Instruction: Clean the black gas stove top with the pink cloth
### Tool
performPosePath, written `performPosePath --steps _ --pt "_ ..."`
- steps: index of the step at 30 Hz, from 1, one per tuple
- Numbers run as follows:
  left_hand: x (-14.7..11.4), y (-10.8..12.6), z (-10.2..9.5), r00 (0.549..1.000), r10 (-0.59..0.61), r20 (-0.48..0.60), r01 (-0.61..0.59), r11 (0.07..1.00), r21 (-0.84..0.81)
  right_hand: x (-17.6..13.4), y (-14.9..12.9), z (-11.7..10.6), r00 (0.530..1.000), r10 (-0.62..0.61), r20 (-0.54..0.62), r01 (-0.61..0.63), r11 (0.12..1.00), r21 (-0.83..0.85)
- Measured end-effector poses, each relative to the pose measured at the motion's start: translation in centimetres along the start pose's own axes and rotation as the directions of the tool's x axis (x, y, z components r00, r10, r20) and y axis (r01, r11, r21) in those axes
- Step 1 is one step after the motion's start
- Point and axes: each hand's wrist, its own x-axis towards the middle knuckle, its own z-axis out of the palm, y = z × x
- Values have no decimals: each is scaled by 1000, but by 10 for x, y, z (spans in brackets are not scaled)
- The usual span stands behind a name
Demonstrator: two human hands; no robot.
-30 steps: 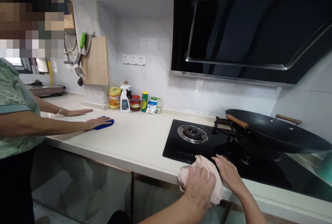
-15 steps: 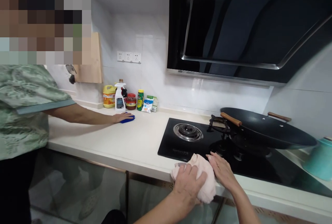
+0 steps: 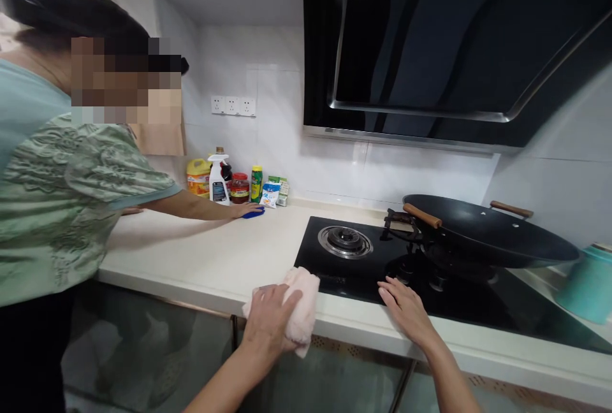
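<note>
My left hand (image 3: pixel 270 318) is closed around a pale pink cloth (image 3: pixel 304 306), pressed against the front edge of the white counter (image 3: pixel 210 266), left of the stove. Part of the cloth hangs below that edge. My right hand (image 3: pixel 404 308) lies flat with its fingers stretched out, holding nothing. Its fingertips touch the front edge of the black gas stove (image 3: pixel 356 282). A large wok (image 3: pixel 492 234) with wooden handles sits on the stove's right side. On the left, the burner (image 3: pixel 345 241) is uncovered.
At the left, another person (image 3: pixel 71 190) leans over the counter, a hand on a blue cloth (image 3: pixel 253 213). Along the wall stand a spray bottle (image 3: pixel 218 180), a red-lidded jar (image 3: pixel 240 188) and packets (image 3: pixel 271 194). A range hood (image 3: pixel 421 56) overhangs the stove. A teal container (image 3: pixel 586 289) stands at right.
My left hand has slid left along the counter edge with the pink cloth, away from my right hand, which stays put. The other person leans further in, moving the blue cloth right.
</note>
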Motion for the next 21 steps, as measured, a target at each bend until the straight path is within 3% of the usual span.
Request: performPosePath --steps 4,10,21 --pt "-7 -13 -5 999 -43 -13 43 999 25 0 2 1 1000 -6 10 6 1000 -1" --pt "-7 -3 -3 995 -98 1 98 993 65 -1 3 1 1000 -16 7 16 1000 -11" --pt "10 32 -11 956 -175 236 156 983 97 -3 14 8 998 -49 -28 48 999 -25"
